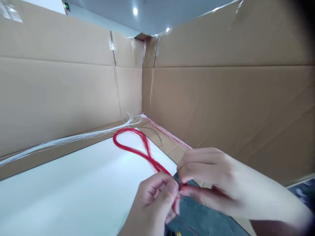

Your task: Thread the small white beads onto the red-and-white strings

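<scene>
A bundle of thin red strands (133, 150) lies in a loop on the white board, and its near end runs into my hands. My left hand (157, 196) is closed, with thumb and fingers pinching that end. Just to its right, my right hand (206, 177) is closed too. Its thumb and fingertips pinch a thin red end close to the left fingertips, and a short red piece shows between the hands. The fingers hide the exact grip point. Whether the strands are wire or thread, I cannot tell.
Tall cardboard walls (221, 101) meet at a back corner. White strands (73, 139) run along the left wall, and pink-red and white strands (169, 132) along the right. Beneath the hands, a dark mat (204, 219) adjoins the white board (73, 183).
</scene>
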### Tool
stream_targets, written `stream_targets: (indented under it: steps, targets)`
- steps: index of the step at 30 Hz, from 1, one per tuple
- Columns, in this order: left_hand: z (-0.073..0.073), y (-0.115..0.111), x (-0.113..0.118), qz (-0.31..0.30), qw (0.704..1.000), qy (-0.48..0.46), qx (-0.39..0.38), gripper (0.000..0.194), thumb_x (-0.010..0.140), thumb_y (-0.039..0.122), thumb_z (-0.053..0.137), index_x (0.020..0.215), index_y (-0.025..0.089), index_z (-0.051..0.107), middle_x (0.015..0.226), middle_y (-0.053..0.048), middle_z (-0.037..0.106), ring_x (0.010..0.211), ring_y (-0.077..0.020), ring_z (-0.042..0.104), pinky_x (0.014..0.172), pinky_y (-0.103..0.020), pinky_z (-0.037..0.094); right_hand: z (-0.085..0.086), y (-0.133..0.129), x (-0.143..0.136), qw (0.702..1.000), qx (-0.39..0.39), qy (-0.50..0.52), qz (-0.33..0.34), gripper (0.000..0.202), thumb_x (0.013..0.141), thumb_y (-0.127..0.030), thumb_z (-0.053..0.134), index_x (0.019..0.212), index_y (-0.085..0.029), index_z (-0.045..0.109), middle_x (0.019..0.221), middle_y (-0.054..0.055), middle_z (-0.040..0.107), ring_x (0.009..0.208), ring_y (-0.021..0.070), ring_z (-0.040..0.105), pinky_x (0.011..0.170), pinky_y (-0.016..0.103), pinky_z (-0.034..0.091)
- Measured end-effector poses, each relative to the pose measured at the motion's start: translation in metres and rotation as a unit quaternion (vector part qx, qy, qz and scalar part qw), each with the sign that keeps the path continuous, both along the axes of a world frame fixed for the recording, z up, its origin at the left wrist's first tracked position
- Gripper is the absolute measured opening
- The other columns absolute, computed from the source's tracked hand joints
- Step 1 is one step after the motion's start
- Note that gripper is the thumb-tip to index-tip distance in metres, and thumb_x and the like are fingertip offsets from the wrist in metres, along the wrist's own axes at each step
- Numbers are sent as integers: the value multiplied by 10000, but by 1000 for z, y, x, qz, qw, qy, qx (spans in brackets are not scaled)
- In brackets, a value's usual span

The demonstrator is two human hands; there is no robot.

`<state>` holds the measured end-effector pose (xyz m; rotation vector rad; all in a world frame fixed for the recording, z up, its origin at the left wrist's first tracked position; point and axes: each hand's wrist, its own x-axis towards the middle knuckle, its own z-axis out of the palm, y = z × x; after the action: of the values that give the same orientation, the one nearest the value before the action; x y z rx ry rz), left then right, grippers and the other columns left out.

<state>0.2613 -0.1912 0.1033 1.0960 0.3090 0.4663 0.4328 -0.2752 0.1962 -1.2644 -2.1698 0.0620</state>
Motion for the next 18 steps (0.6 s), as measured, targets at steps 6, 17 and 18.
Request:
stream_targets:
  steps: [6, 17, 18]
  targets:
    - [-14, -11, -58, 171, 980, -44, -91, 425, 710, 568, 850, 622, 219, 623, 540, 56, 347, 450, -51, 203, 456, -252, 162, -51, 31, -54, 951, -60, 291, 90, 68, 952, -168, 670, 889, -168, 697, 811, 33, 702, 709, 117, 616, 661, 240, 516]
    - [-24, -35, -113, 270, 913, -134, -274, 371, 646, 325, 951, 661, 141, 630, 595, 88, 342, 528, -41, 138, 426, -177, 177, -121, 36, -142, 765, -145, 619, 99, 67, 878, -287, 791, 918, -249, 827, 885, 18, 678, 780, 80, 603, 712, 173, 510]
    - [-24, -37, -115, 283, 912, -128, -267, 387, 627, 346, 960, 673, 142, 634, 590, 91, 342, 527, -40, 137, 421, -174, 181, -121, 35, -151, 759, -152, 625, 105, 64, 861, -279, 804, 911, -252, 834, 892, 18, 670, 793, 85, 627, 738, 185, 526]
